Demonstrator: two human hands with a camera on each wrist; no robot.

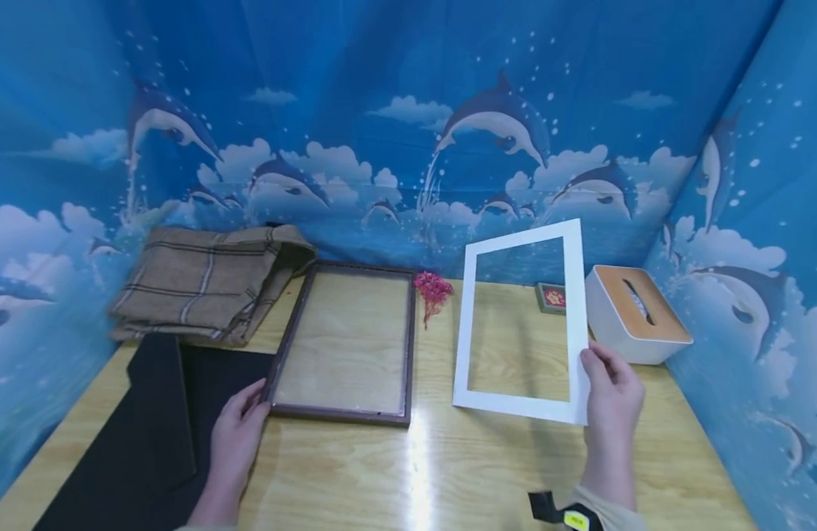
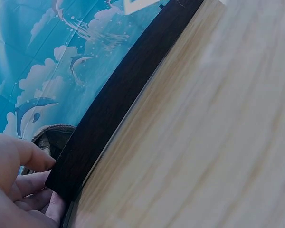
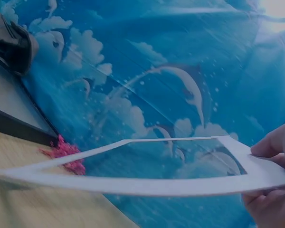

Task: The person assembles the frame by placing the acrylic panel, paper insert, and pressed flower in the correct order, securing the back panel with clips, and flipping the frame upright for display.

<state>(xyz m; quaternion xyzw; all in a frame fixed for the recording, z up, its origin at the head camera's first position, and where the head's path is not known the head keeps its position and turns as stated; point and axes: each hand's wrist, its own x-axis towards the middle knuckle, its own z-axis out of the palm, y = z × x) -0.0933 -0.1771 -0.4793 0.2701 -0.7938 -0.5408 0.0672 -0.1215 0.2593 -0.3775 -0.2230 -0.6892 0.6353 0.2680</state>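
My left hand [image 1: 236, 431] grips the near left corner of a dark brown picture frame [image 1: 342, 418]. In the left wrist view the thumb is at the side of the frame [image 2: 109, 109] and the fingers curl under its corner. A clear pane fills the frame, and wood grain shows through it. My right hand [image 1: 613, 387] pinches the right border of a white picture mat [image 1: 576, 317], which is tilted up above the table. In the right wrist view the mat [image 3: 156, 185] is seen almost edge-on, with the thumb above it and the fingers below.
A black backing board with a stand [image 1: 163, 413] lies at the left, near a folded brown plaid cloth [image 1: 189, 276]. Pink dried flowers [image 1: 433, 289] lie beside the frame. A small grey box [image 1: 548, 299] and a tissue box [image 1: 621, 324] stand at the right. Dolphin-print curtains surround the table.
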